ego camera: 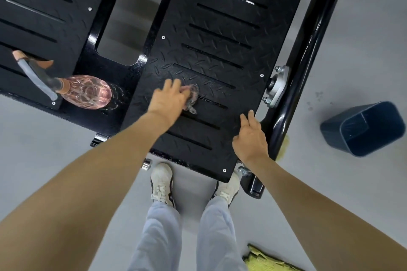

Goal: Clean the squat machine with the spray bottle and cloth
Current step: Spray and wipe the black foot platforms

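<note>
On the right footplate [253, 50] of the squat machine [141, 68], left hand [168, 100] is bunched on the cloth [193, 97], a grey-striped rag with a bit of pink showing, and presses it onto the tread around mid-plate. The hand and cloth are motion-blurred, so the exact finger wrap is unclear, but the fingers look curled over it. Right hand [251, 138] holds nothing; its fingers are mostly straight and lie flat on the same plate near its right edge, just inside the black frame tube [308, 68]. The hands are apart with bare tread between them. The spray bottle [88, 92], clear pink with an orange and grey trigger head, stands upright and untouched on the glossy black frame at the near corner of the left footplate [33, 28], well to the left of the cloth. A silver bolted bracket [278, 86] sits between plate and tube. White shoes [161, 182] stand on the grey floor [44, 138] at the plate's near edge. A dark blue bin [363, 130] is tipped on the floor to the right of the frame. A yellow rag [262, 259] lies on the floor by the right leg.
</note>
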{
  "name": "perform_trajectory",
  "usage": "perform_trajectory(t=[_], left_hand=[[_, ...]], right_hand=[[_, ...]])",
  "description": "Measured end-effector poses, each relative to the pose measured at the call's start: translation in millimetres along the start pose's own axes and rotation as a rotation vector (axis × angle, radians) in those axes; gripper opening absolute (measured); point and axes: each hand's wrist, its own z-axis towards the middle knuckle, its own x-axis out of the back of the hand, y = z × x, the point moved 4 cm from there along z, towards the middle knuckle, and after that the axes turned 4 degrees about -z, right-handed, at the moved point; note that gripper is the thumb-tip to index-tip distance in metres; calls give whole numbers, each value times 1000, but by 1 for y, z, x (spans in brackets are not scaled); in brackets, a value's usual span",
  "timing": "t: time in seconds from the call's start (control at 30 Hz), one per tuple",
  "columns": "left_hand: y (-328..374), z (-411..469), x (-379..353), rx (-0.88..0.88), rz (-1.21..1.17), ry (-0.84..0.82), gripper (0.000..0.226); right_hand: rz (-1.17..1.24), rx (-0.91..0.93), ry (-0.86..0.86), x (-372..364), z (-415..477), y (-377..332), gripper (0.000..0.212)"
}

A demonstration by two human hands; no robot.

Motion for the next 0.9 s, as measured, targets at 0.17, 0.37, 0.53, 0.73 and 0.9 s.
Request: perform_trajectory(t=[0.17,0.37,0.53,0.73,0.9], left_hand=[[-52,-6,-2,298,-238,-15,56],[-54,7,22,438,-750,305,42],[-35,39,29,449,-545,139,50],[32,43,29,270,-394,1,48],[101,45,30,18,-297,-52,49]], right_hand=[[-12,4,10,1,6,-6,67],[-51,-2,7,10,17,-8,69],[-78,32,-21,17,26,-11,70],[-99,67,-69,17,28,-6,71],[-80,93,-103,22,29,-4,74]])
